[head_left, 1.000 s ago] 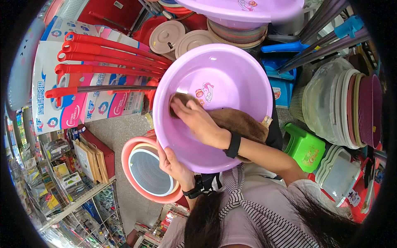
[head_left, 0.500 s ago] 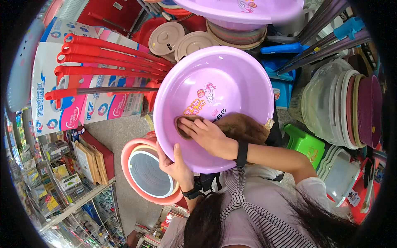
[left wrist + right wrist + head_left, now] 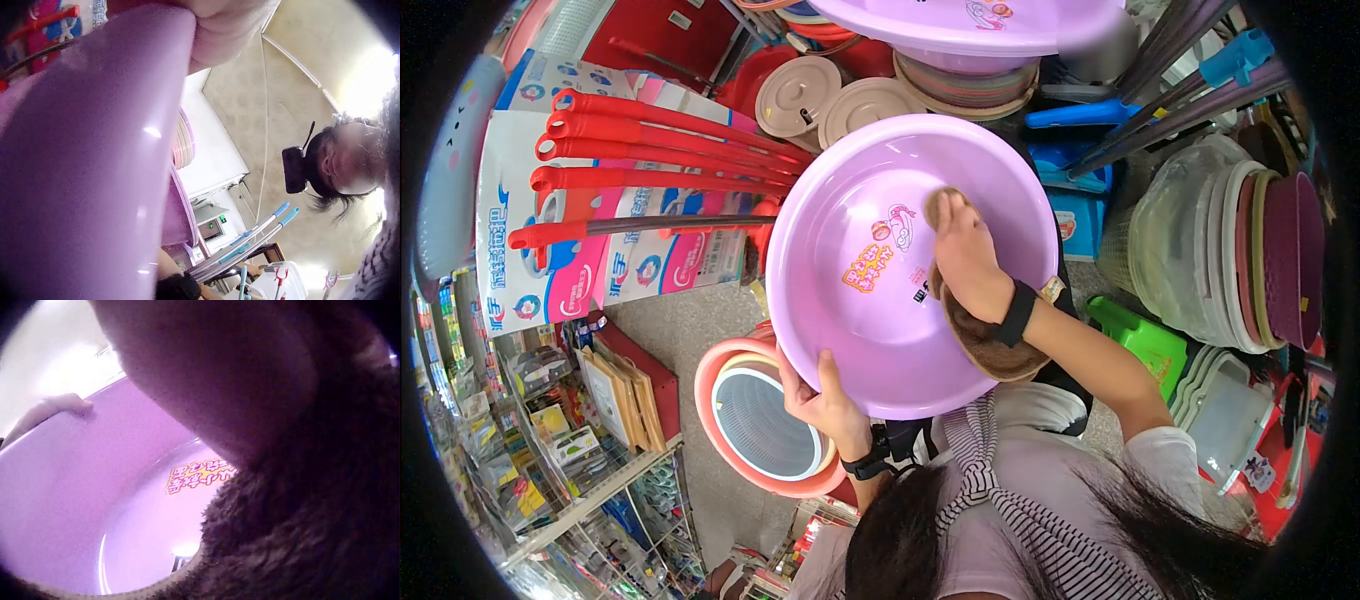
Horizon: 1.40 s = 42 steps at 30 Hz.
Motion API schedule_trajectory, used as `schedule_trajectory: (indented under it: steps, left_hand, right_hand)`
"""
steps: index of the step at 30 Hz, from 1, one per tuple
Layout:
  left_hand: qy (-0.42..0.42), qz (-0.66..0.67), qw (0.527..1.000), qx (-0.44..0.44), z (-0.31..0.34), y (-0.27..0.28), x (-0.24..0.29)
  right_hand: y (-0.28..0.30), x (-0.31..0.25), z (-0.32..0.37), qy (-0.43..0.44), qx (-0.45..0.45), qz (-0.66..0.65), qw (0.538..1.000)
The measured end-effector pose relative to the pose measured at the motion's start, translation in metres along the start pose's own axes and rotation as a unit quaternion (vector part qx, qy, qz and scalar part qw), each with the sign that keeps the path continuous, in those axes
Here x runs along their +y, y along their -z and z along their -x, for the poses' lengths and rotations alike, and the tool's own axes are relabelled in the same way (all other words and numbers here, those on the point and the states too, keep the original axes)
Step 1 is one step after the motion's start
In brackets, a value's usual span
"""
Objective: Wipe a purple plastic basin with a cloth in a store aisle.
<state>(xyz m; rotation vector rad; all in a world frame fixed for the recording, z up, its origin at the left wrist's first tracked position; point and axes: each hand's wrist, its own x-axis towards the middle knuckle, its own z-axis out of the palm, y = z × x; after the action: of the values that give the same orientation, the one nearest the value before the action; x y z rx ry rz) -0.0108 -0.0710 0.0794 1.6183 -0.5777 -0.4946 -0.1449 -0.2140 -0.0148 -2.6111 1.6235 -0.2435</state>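
A purple basin [image 3: 830,330] with printed characters on its floor is held in front of the body, its inside toward the head camera. At its lower left rim the left hand [image 3: 828,405] grips the edge, thumb on the inner side. The right hand [image 3: 972,262] holds a brown cloth [image 3: 990,340] against the basin's right inner wall; part of the cloth shows beyond the fingertips and part hangs below the palm. In the right wrist view the fuzzy cloth [image 3: 281,537] fills the lower right, and the left hand [image 3: 56,412] lies over the rim.
Red mop handles [image 3: 660,180] and printed boxes [image 3: 520,200] stand at left. Below the basin is a stack of tubs [image 3: 765,425]. Two beige lids [image 3: 798,95] and another purple basin [image 3: 990,35] lie beyond. Stacked baskets [image 3: 1200,250] and a green stool [image 3: 1145,345] are at right.
The right hand has moved with the cloth from the basin's lower left inner side to its right inner side. The left hand keeps its place on the rim.
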Motion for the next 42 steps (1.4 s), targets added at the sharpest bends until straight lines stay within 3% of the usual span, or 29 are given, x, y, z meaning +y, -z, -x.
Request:
schedule_trajectory:
  steps: [1,2,3,5,6,8,9,11,13,15,16,17,18,19,21,23,25,28,32,34,35,37,38,40,41,42]
  left_hand:
    - [0.002,0.0,1.0,-0.001,0.001,-0.001,0.0]
    - [-0.002,0.005,1.0,-0.001,0.001,-0.001,0.0]
    - [-0.007,0.01,1.0,-0.001,0.002,-0.002,0.0]
    - [-0.011,0.005,1.0,0.0,0.003,-0.002,-0.001]
    - [-0.016,0.0,1.0,0.0,0.003,-0.001,-0.001]
    - [-0.011,0.009,1.0,-0.001,0.003,0.0,-0.002]
    - [-0.007,0.018,1.0,-0.004,0.003,0.0,-0.003]
    - [-0.009,0.015,1.0,-0.001,0.005,-0.001,0.0]
    - [-0.011,0.013,1.0,0.002,0.005,-0.001,0.0]
    - [0.0,0.016,1.0,0.003,0.002,0.002,-0.002]
    - [0.0,0.017,1.0,0.003,0.002,0.002,-0.002]
    - [0.0,0.022,1.0,0.003,0.001,0.002,-0.002]
    - [0.001,0.027,1.0,0.004,0.001,0.002,-0.001]
    - [0.001,0.025,1.0,0.006,0.002,0.002,-0.001]
    - [0.006,0.017,1.0,-0.005,0.004,0.003,0.0]
    - [0.003,0.011,1.0,-0.002,0.006,0.0,0.004]
    - [0.003,0.008,1.0,0.002,0.005,-0.001,0.005]
    - [0.007,0.012,1.0,0.008,0.003,-0.001,-0.002]
    - [0.012,0.007,1.0,0.004,0.001,0.009,-0.009]
    - [0.02,0.013,1.0,-0.005,0.001,0.01,-0.01]
    - [0.029,0.005,1.0,0.002,0.002,0.01,-0.012]
    - [0.037,-0.002,0.999,0.005,0.001,0.012,-0.015]
    - [0.026,-0.002,1.0,0.012,0.001,0.012,-0.017]
    - [0.017,-0.002,1.0,0.019,0.001,0.011,-0.016]
    - [0.015,-0.004,1.0,0.008,0.003,0.01,-0.013]
    - [0.013,-0.006,1.0,-0.002,0.004,0.01,-0.009]
  right_hand:
    - [-0.002,0.001,0.008,-0.018,-0.037,0.066,0.997]
    - [-0.001,0.007,0.018,0.014,-0.168,0.1,0.981]
    - [-0.006,0.008,0.029,0.014,-0.169,0.1,0.98]
    - [-0.021,0.008,0.049,0.122,-0.298,0.153,0.934]
    - [-0.012,0.007,0.046,0.122,-0.298,0.153,0.934]
    - [0.014,0.004,0.037,0.182,-0.444,0.004,0.877]
    - [0.016,0.003,0.038,0.182,-0.443,0.003,0.878]
    - [0.019,-0.001,0.042,0.209,-0.39,-0.125,0.888]
    - [0.032,-0.004,0.034,0.223,-0.411,-0.159,0.869]
    - [0.041,-0.007,0.027,0.237,-0.458,-0.267,0.814]
    - [0.039,-0.011,0.029,0.237,-0.458,-0.267,0.814]
    - [0.037,-0.017,0.034,0.241,-0.275,-0.406,0.837]
    - [0.039,-0.022,0.034,0.232,-0.078,-0.525,0.815]
    - [0.043,-0.025,0.031,0.233,-0.079,-0.526,0.814]
    - [0.066,-0.031,0.015,0.161,-0.083,-0.459,0.87]
    - [0.048,-0.044,0.009,0.162,-0.043,-0.424,0.89]
    - [0.027,-0.056,0.007,0.196,0.031,-0.249,0.948]
    - [0.024,-0.066,0.029,0.231,-0.019,-0.171,0.958]
    - [0.013,-0.063,0.073,0.295,-0.045,-0.179,0.937]
    - [0.02,-0.061,0.084,0.307,-0.144,-0.087,0.937]
    - [0.026,-0.058,0.084,0.307,-0.144,-0.087,0.937]
    - [0.043,-0.054,0.082,0.302,-0.309,-0.005,0.902]
    - [0.054,-0.052,0.079,0.3,-0.308,-0.005,0.903]
    - [0.073,-0.05,0.077,0.341,-0.4,0.114,0.843]
    - [0.068,-0.049,0.08,0.34,-0.402,0.115,0.842]
    - [0.055,-0.047,0.087,0.287,-0.371,0.169,0.867]
